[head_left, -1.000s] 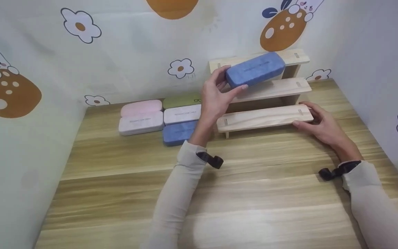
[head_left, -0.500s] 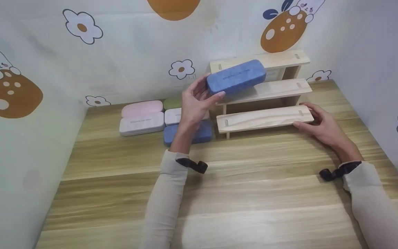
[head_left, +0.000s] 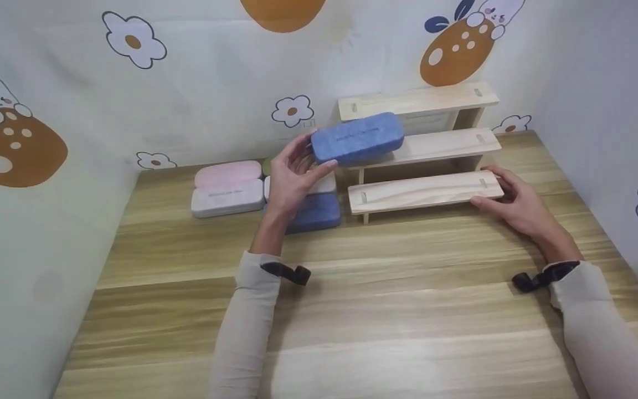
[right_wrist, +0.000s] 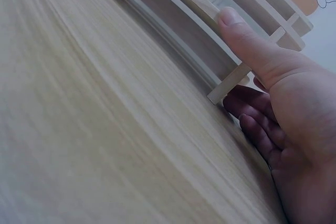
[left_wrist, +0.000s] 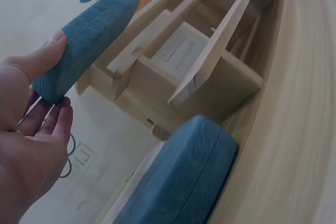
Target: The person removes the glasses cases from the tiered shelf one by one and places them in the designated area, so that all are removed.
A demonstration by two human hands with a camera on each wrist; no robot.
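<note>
My left hand [head_left: 291, 180] grips one end of a blue glasses case [head_left: 358, 138], thumb on the near side and fingers behind. The case is held in the air, tilted, in front of the left part of a three-step wooden shelf [head_left: 424, 191]. In the left wrist view the held glasses case [left_wrist: 86, 40] is apart from the shelf [left_wrist: 210, 56]. My right hand [head_left: 521, 202] holds the right end of the lowest step, thumb at its front edge. In the right wrist view the fingers of the right hand [right_wrist: 294, 114] lie beside the shelf's end.
Left of the shelf, a second blue case [head_left: 316, 210] lies before a white case and a green case, both partly hidden by my left hand. Farther left are a pink case [head_left: 227, 173] and another white case [head_left: 227, 198]. A patterned wall covering [head_left: 214, 83] stands behind.
My left hand has carried the blue glasses case left and down, away from the top step toward the row of cases. The right hand stays on the lowest step.
</note>
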